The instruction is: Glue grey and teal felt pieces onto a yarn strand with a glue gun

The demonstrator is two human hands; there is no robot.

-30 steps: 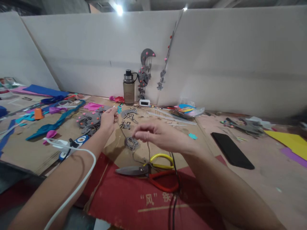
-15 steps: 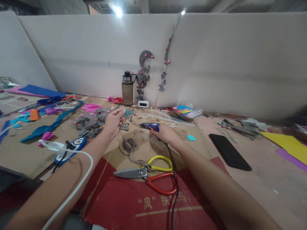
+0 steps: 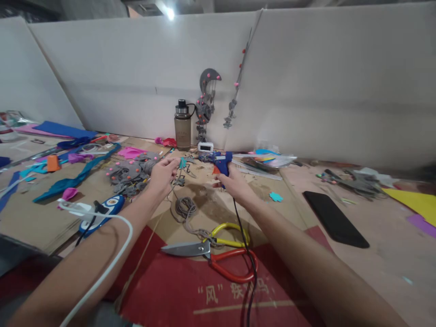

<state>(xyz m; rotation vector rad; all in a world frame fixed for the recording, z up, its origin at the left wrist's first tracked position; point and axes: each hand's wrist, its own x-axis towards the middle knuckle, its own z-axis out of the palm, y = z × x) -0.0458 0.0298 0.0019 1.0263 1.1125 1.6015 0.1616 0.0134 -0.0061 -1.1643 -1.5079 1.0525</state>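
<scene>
Pinched between the fingertips of my left hand [image 3: 165,174] is a small teal felt piece [image 3: 183,162], with grey cord hanging below it. My right hand [image 3: 235,184] grips a blue hot glue gun [image 3: 222,162] by its handle, raised over the cardboard, its nozzle pointing left toward the felt piece. A black cable runs down from the handle. Below the hands lies a coil of grey cord [image 3: 185,207]. Large scissors [image 3: 190,249] with one yellow and one red handle rest nearer to me. A second teal felt piece [image 3: 275,197] lies right of my right hand.
A bottle [image 3: 183,129] and a small white digital display [image 3: 205,147] stand at the back. Grey felt pieces with pink dots [image 3: 127,172] are heaped on the left, near a blue-and-white power strip [image 3: 111,210]. A black phone [image 3: 334,218] lies on the right. Grey felt ornaments hang on the white panel.
My right hand has lifted the glue gun up from low over the cardboard. My left hand still holds the teal piece in about the same place. The view has shifted slightly.
</scene>
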